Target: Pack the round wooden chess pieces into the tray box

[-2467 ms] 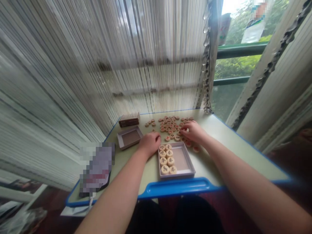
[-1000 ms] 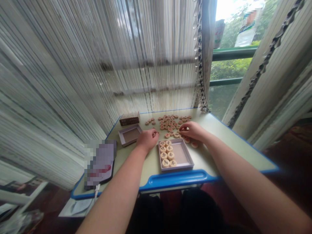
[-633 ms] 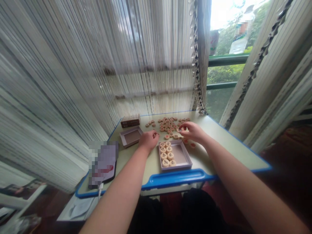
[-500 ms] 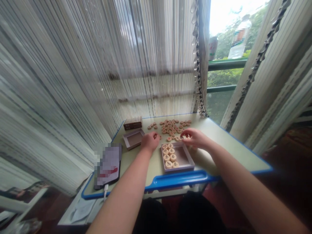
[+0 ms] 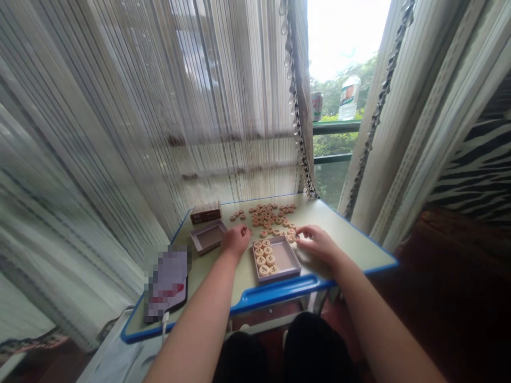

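An open shallow box (image 5: 290, 250) lies near the front of the table. Several round Chinese chess pieces (image 5: 261, 260) stand in two columns along its left side, characters facing up. My right hand (image 5: 317, 242) is just beyond the box's right corner, fingers curved and apart, fingertips at a few loose pieces (image 5: 291, 232); whether they touch one is hard to see. To the left of the box, my left hand (image 5: 237, 239) rests on the table with its fingers curled closed. What is inside them, if anything, is hidden.
A heap of loose chess pieces (image 5: 265, 215) spreads over the back of the table. An empty box lid or tray (image 5: 208, 237), a brown carton (image 5: 205, 212) and a phone (image 5: 167, 284) with a cable lie at left. Curtains (image 5: 239, 96) hang behind.
The view has turned a little to the right, so the table sits further left. My right hand has lowered beside the loose pieces. The left hand stays curled; the boxed pieces look the same.
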Demonstrator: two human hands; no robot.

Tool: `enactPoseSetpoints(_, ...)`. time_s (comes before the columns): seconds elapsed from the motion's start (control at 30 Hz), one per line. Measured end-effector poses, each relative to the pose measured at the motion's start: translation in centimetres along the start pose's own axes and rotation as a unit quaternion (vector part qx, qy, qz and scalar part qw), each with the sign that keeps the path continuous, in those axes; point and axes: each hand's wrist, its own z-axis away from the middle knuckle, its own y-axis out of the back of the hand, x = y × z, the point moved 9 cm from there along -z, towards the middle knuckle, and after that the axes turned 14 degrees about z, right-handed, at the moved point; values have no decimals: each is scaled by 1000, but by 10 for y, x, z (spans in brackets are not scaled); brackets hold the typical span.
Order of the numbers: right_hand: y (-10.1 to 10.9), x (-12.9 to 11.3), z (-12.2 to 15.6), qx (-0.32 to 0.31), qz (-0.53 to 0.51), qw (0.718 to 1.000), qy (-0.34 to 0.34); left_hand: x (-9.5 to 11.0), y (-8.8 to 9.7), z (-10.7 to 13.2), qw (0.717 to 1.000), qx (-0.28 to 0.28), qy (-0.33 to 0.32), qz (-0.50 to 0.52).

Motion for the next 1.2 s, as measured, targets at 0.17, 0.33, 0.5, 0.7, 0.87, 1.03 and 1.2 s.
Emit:
enactPoseSetpoints(0.17, 1, 24, -1, 2, -5, 996, -93, -7, 9, 6, 999, 6, 34, 28)
enactPoseSetpoints(0.33, -5, 29, -5, 12, 0, 994, -106, -16, 0, 17, 994, -65, 82, 40)
enactPoseSetpoints(0.5, 2, 36, -6, 71, 17, 989, -133, -3, -13, 32, 992, -125, 27, 7)
enactPoseSetpoints(0.7, 10, 56, -2, 123, 26, 976, -178, -1, -16, 40, 991, -126, 31, -5)
enactPoseSetpoints(0.87, 5, 55, -6, 115, 21, 980, -161, 1, -12, 41, 993, -108, 40, -5)
enactPoseSetpoints(1.03, 1, 53, -8, 100, 15, 983, -156, 4, -8, 44, 995, -90, 44, 3)
enactPoseSetpoints(1.2, 3, 60, -8, 101, -1, 978, -181, 1, -8, 44, 995, -83, 53, 17)
